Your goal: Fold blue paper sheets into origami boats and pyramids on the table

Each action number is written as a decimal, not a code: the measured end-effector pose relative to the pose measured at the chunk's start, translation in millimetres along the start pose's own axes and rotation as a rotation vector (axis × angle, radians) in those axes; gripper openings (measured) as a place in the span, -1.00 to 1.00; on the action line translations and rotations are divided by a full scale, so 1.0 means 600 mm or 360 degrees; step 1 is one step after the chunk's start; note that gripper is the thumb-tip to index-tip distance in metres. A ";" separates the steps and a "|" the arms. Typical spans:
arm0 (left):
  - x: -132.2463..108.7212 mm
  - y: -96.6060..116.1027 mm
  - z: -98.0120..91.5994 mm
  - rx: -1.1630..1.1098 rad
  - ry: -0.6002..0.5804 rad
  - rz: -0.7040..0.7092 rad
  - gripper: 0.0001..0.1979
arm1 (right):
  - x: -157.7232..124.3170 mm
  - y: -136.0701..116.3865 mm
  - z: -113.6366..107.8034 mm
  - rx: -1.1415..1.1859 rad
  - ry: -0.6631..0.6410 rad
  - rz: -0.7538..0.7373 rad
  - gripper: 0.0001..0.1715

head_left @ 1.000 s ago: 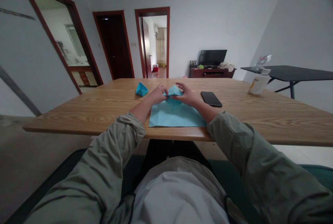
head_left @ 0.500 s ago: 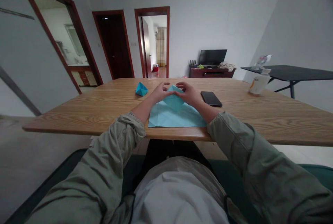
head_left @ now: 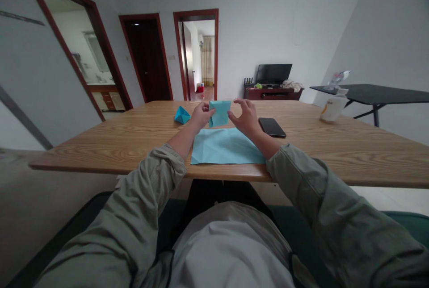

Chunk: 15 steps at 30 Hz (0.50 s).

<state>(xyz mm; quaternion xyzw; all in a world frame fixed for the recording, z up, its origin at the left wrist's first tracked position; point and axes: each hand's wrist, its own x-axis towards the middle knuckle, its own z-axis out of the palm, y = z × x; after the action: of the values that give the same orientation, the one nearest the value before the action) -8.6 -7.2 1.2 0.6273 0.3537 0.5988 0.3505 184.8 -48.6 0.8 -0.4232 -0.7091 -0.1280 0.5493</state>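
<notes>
The left hand pinches the folded light-blue paper by its left edge, thumb on the near face; the piece is held up as a roughly square packet. At its opposite edge, the right hand is spread, thumb and fingers apart, the thumb tip right at the paper; whether it touches cannot be told.

Below and nearer the body than the grip, a flat light-blue sheet lies on the wood-grain table. Just left of the gripping hand sits a darker blue origami piece. To the right of the grip, beside the right wrist, lies a black smartphone, its screen dark. Well right of the grip stands a white pump bottle; its label carries an orange curved mark and small dark print, too small to read.
</notes>
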 end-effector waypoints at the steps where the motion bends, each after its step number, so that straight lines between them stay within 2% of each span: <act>1: 0.002 0.000 -0.001 -0.0009 0.0031 0.0023 -0.80 | 0.001 0.001 0.000 0.0003 0.0017 0.0041 -0.52; 3: 0.004 0.000 -0.001 -0.0045 0.0062 0.0066 -0.79 | 0.001 0.003 0.005 0.0099 -0.0063 0.0206 -0.49; 6: 0.001 0.002 0.000 -0.0117 0.0055 0.0100 -0.76 | -0.001 0.008 0.016 0.0436 -0.0422 0.0620 -0.35; 9: -0.008 0.008 0.005 -0.0199 -0.0069 0.0052 -0.71 | -0.003 0.006 0.023 0.0825 -0.0700 0.0923 -0.19; 11: -0.016 0.012 0.008 -0.0245 -0.0171 0.0008 -0.68 | -0.003 0.001 0.021 0.1030 -0.0744 0.0990 -0.19; 15: -0.027 0.015 0.011 -0.0281 -0.0321 -0.0034 -0.63 | -0.002 -0.007 0.013 0.1280 -0.0770 0.1014 -0.35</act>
<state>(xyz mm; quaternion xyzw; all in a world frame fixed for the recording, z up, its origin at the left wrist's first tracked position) -2.1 -25.8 0.4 0.6473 0.2691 0.5577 0.4445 176.9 -46.7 -2.1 -0.3911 -0.6449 0.4249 0.5006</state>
